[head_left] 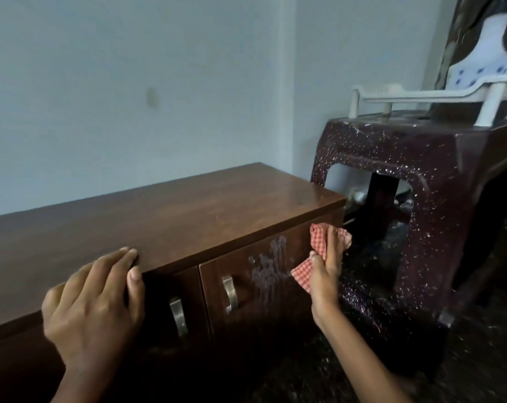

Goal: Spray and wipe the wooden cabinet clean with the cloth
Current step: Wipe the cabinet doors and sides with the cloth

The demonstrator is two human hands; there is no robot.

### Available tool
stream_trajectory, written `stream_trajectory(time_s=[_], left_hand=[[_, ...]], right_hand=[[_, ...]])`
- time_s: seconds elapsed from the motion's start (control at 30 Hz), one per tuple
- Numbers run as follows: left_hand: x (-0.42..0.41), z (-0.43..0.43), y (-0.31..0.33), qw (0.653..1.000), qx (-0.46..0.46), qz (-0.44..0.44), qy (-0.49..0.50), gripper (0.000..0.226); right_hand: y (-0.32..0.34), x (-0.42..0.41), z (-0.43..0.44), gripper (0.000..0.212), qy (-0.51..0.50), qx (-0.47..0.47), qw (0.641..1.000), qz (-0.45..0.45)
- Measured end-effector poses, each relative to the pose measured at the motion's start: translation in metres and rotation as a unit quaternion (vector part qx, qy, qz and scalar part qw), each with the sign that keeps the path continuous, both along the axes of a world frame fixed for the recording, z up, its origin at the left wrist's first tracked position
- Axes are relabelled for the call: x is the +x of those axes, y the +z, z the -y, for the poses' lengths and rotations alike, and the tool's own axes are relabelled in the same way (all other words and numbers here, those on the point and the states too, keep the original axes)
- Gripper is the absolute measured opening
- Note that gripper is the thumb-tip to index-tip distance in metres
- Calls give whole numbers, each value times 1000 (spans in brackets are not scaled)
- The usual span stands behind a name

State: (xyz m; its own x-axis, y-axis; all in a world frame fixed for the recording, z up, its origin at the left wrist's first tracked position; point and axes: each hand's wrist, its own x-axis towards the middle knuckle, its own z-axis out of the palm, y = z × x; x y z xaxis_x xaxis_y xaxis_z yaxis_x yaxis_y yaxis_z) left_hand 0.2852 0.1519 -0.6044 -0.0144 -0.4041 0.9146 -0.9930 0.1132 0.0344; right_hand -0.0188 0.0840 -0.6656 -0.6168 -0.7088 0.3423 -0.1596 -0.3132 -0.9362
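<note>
The low wooden cabinet (159, 216) fills the left and middle of the head view, its two doors fitted with metal handles (230, 293). Whitish spray runs (268, 269) streak the right door. My right hand (326, 274) presses a red-and-white checked cloth (319, 245) flat against that door near its right edge, thumb on the cloth. My left hand (98, 303) rests on the cabinet's front top edge, fingers straight on the top and thumb over the edge. No spray bottle is in view.
A dark speckled plastic stool (438, 181) stands close to the cabinet's right side, with a white plastic chair (421, 94) on top of it. A pale wall runs behind. The floor below is dark and speckled.
</note>
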Motion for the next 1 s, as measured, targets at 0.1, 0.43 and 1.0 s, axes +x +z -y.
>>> stream_trajectory(time_s=[0.1,0.43,1.0], left_hand=[[0,2,-5,1000,-5,-9,-11,32],[6,5,-9,1000,5,-20,-17,35],[-9,-3,-1,999,-15,-35,11,38]], right_hand=[[-5,5,-4,73,5,28,999,-24],[-29,90,-38,96,67,48,988,-132],[-16,71,-25,71,40,18,980,-193]])
